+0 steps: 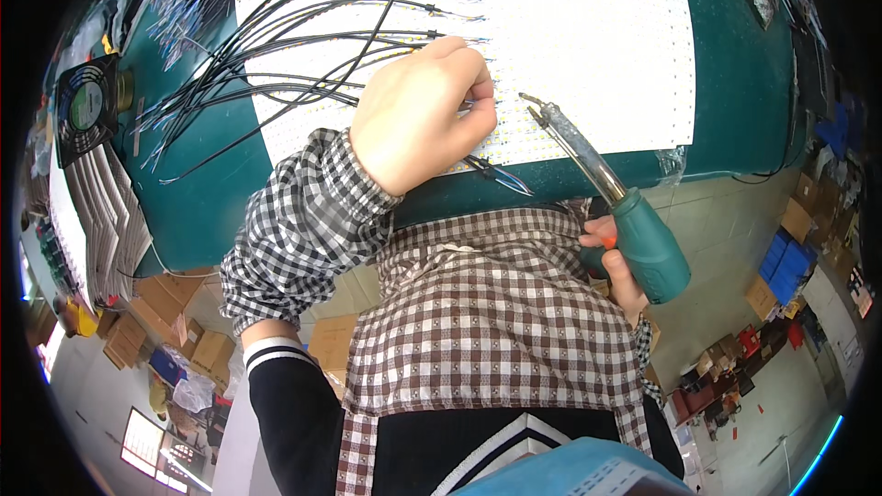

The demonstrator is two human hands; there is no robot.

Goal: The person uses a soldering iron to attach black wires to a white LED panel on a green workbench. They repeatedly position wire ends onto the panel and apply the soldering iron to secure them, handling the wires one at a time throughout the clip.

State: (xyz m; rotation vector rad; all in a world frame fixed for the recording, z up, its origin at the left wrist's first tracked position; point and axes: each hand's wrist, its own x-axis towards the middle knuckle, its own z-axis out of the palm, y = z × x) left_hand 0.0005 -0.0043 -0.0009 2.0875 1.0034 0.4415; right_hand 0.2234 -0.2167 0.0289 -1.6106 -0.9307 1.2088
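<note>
Here, nearest to me, my right hand (617, 262) grips the green plastic handle of a soldering iron (643, 243); my fingers are wrapped tight round it, so there is no gap between them to speak of. Its metal shaft rises up and to the left, and the tip hovers just above the near edge of the white LED strip sheet (588, 46), close to my other hand but not touching anything that I can see.

A little farther out, my left hand (418, 115), in its black-and-white checked sleeve (299, 225), rests on that sheet. Its fingers are curled nearly closed, pinching the end of a thin black lead wire (487, 165) and pressing it down at the sheet's near edge; the wire's bared, bluish end pokes out below my palm over the green desk (744, 83).

I judge this to be the soldering step: one lead is being held on its pad while the iron comes in. The next move calls for a steady left pinch and a small, careful lowering of the tip onto the joint, without brushing my fingertips.

Beyond my hand, a bundle of black lead wires (276, 55) fans out across the sheet to the left. Farther left lie a stack of white strip sheets (101, 211) and a small black fan (87, 106).
</note>
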